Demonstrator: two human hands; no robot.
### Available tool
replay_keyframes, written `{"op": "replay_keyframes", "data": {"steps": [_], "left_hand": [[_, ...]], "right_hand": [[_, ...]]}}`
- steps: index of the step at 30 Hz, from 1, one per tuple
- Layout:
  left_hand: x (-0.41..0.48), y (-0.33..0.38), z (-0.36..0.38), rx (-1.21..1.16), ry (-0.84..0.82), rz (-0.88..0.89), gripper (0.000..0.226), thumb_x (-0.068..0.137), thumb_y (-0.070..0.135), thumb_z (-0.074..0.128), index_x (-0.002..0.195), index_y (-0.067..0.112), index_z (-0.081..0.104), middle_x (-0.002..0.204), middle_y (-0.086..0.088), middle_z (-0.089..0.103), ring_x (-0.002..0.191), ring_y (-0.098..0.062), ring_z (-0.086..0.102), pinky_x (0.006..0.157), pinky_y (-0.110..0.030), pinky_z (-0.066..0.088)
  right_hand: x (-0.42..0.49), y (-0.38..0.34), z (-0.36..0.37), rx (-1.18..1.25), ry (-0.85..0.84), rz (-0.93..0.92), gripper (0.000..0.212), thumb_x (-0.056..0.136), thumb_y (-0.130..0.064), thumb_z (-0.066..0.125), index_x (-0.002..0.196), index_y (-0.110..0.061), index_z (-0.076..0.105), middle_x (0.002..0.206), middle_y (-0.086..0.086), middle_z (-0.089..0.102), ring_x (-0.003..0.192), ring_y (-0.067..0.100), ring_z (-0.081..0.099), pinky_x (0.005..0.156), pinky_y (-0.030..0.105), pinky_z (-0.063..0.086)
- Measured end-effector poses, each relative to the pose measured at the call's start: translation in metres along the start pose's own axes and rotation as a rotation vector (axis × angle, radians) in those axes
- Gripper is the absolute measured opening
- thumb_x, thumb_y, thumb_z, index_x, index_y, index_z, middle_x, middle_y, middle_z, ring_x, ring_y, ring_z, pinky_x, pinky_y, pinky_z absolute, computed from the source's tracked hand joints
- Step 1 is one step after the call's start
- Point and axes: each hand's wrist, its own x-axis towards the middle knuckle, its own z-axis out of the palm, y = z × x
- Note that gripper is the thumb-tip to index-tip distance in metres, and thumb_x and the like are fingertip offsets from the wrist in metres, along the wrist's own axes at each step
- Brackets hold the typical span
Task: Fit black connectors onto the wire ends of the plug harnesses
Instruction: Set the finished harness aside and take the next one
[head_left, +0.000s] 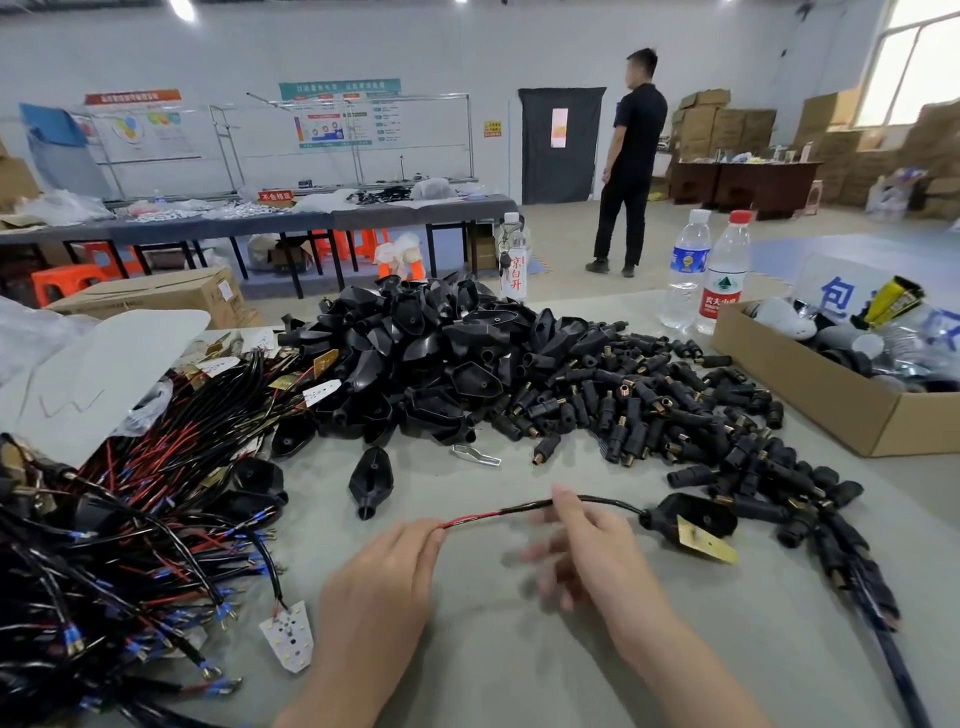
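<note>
My left hand (387, 582) pinches the red and black wire end of one harness (498, 514), stretched out above the table. My right hand (587, 545) is blurred beside the cable's middle, index finger against it, other fingers spread. The cable runs right to a black plug shell (691, 514) with a brass plate hanging from it. A heap of small black connectors (665, 405) with brass tips lies at centre right. Black plug shells (431, 343) are piled behind. A tangle of wired harnesses (130, 519) covers the left.
A cardboard box (831, 405) of parts stands at the right, two water bottles (706, 270) and a third behind the piles. Finished harnesses (852, 561) lie at the right. A white LED board (288, 642) lies near my left forearm. A person (628, 161) stands far back.
</note>
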Motion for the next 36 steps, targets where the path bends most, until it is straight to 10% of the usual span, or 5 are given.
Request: {"op": "replay_keyframes", "data": {"steps": [6,18,26,32,36], "left_hand": [[-0.001,-0.003,0.012,0.037,-0.01,0.28,0.048,0.104,0.041,0.03,0.087,0.024,0.071,0.071,0.009,0.057,0.068,-0.014,0.055,0.065,-0.027,0.037],[0.066,0.021,0.042,-0.638,-0.052,-0.475,0.014,0.102,0.042,0.042,0.103,0.042,0.056,0.091,0.013,0.065,0.087,0.002,0.058,0.076,-0.02,0.043],[0.11,0.044,0.118,-0.725,-0.375,-0.579,0.028,0.096,0.049,0.051,0.092,0.023,0.062,0.09,0.004,0.068,0.09,-0.021,0.065,0.094,-0.047,0.051],[0.102,0.06,0.13,0.044,-0.532,-0.137,0.033,0.091,0.05,0.049,0.12,0.034,0.055,0.119,0.0,0.053,0.113,-0.023,0.051,0.094,-0.038,0.04],[0.096,0.062,0.119,-0.232,-0.437,-0.293,0.023,0.095,0.044,0.055,0.107,0.026,0.061,0.11,0.003,0.061,0.103,-0.023,0.057,0.092,-0.038,0.046]], "right_hand": [[-0.005,0.016,0.01,-0.986,0.092,-0.815,0.037,0.098,-0.054,0.038,0.119,-0.035,0.06,0.115,-0.02,0.056,0.108,0.004,0.047,0.093,0.02,0.036],[0.013,0.016,-0.003,-0.582,0.05,-0.436,0.016,0.097,-0.046,0.054,0.103,-0.038,0.067,0.066,-0.016,0.066,0.068,0.004,0.06,0.068,0.027,0.048],[0.016,0.008,-0.009,-0.016,0.082,-0.286,0.019,0.101,-0.031,0.053,0.09,-0.025,0.067,0.059,-0.006,0.059,0.049,0.009,0.049,0.046,0.023,0.038],[0.016,0.006,-0.01,0.005,0.105,-0.312,0.022,0.102,-0.023,0.05,0.09,-0.021,0.068,0.059,-0.004,0.057,0.046,0.012,0.046,0.043,0.022,0.035],[0.014,0.009,-0.011,-0.044,0.11,-0.351,0.023,0.102,-0.026,0.05,0.09,-0.031,0.069,0.06,-0.004,0.056,0.05,0.013,0.044,0.05,0.029,0.035]]}}
